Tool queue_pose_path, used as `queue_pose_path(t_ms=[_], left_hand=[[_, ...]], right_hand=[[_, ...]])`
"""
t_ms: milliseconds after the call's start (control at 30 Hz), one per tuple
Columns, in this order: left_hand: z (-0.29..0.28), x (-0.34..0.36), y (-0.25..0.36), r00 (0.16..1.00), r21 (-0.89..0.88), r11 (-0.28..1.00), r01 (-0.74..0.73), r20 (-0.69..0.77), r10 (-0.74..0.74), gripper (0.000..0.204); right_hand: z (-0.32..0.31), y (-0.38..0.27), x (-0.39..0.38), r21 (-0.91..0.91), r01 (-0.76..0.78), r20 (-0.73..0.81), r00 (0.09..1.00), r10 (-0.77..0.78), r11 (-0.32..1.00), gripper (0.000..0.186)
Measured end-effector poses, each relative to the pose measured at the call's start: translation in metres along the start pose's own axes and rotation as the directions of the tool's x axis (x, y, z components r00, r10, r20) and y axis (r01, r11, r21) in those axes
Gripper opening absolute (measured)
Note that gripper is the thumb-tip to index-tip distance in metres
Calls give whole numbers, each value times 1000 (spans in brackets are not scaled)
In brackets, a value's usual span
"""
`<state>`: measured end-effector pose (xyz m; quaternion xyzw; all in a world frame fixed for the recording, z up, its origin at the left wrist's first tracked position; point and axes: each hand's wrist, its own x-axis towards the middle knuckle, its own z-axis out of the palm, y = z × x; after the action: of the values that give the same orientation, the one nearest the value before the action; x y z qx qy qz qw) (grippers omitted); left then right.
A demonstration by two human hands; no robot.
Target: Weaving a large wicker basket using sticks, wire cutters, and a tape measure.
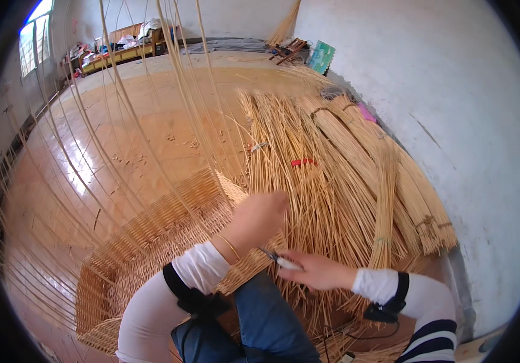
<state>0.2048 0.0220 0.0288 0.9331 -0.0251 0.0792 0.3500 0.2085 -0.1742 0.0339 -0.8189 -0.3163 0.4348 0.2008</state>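
Both hands, left hand point(261, 216) and right hand point(314, 270) (gripping a tool point(279, 260)), work at the empty wicker basket point(151, 242).

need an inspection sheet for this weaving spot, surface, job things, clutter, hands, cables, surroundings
surface: glossy orange-brown wooden floor, catching window glare.
job's things: half-woven rectangular pale wicker basket with long upright stakes; bundles of long tan willow rods lying beside it.
clutter: small red strip on the rods; short offcuts scattered on the floor.
hands: left hand at the basket's near corner; right hand grips a small pale-handled metal tool.
cables: black cable trailing from the black wrist strap.
surroundings: whitewashed wall at right; window and cluttered wooden bench at the far end.
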Motion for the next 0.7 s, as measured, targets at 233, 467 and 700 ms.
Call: queue_pose_path(t_ms=[233, 467, 700], left_hand=[[11, -41, -30, 954, 449, 889, -92, -214, 207, 11], [59, -66, -31, 951, 404, 914, 28, -293, 101, 24], [49, -52, -26, 992, 295, 950, 107, -100, -81, 36]], right_hand=[[64, 73, -31, 182, 27, 205, 977, -65, 983, 77], [93, 96, -24, 223, -37, 347, 937, -44, 974, 75], [95, 113, -32, 289, -74, 339, 940, -30, 954, 75]])
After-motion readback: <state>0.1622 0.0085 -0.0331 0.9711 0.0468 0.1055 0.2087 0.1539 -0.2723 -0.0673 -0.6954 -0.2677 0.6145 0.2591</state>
